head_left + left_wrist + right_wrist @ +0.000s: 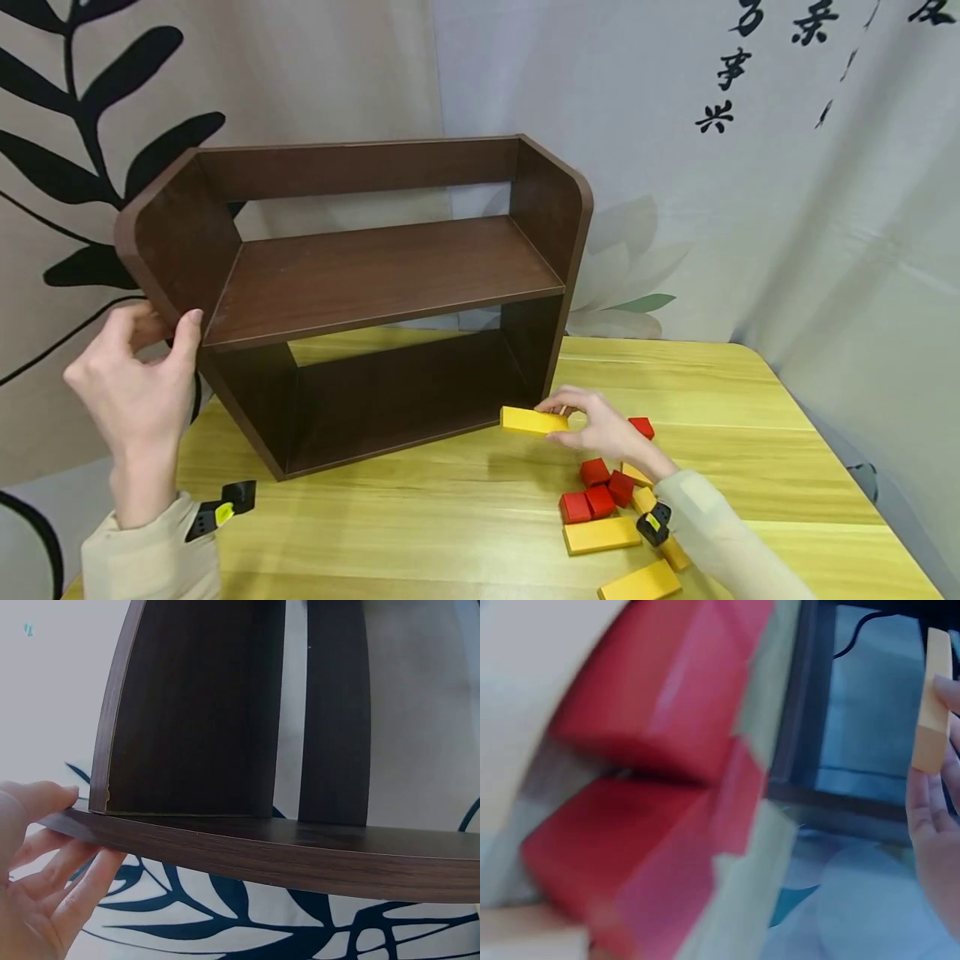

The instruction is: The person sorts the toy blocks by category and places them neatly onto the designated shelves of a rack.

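A dark brown wooden shelf stands on the yellow table, tipped a little. My left hand grips its left side panel, thumb on the front edge and fingers behind. My right hand pinches a long yellow block by its end, just in front of the shelf's lower right corner. In the right wrist view the yellow block shows beside my fingers.
Several red cubes and yellow blocks lie on the table below my right wrist. Red blocks fill the right wrist view, blurred. A printed curtain hangs behind the table. The table's right edge is close.
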The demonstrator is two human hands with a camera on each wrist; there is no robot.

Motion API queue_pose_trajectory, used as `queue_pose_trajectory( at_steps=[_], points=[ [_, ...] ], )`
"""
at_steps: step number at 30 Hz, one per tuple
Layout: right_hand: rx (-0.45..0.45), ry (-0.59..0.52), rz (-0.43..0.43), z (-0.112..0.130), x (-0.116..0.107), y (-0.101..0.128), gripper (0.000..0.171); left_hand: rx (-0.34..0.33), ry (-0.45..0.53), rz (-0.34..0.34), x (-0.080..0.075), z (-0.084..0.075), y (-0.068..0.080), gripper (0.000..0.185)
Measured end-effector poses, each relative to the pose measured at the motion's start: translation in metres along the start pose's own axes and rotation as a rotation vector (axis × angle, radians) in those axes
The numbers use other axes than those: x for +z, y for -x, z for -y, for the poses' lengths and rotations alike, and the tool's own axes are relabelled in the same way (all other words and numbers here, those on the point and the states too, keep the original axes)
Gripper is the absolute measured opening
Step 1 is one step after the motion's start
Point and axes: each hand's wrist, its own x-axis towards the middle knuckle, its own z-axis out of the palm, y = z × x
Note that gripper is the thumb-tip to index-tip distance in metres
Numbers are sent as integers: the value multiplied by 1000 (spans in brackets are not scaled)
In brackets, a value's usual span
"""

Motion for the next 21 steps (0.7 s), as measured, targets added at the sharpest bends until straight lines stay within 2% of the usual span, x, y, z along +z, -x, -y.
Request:
queue_pose_trajectory(
  at_steps=[6, 14, 21],
  points=[
    [-88, -9, -139, 23, -3, -8, 36, -12, -2, 21, -1, -2, 1, 36],
    [-205, -58, -337, 59, -10, -24, 36, -18, -4, 3, 1, 1, 1, 35],
    [-253, -84, -439, 94, -20, -40, 36, -17, 2, -11, 2, 2, 1, 33]
  ],
)
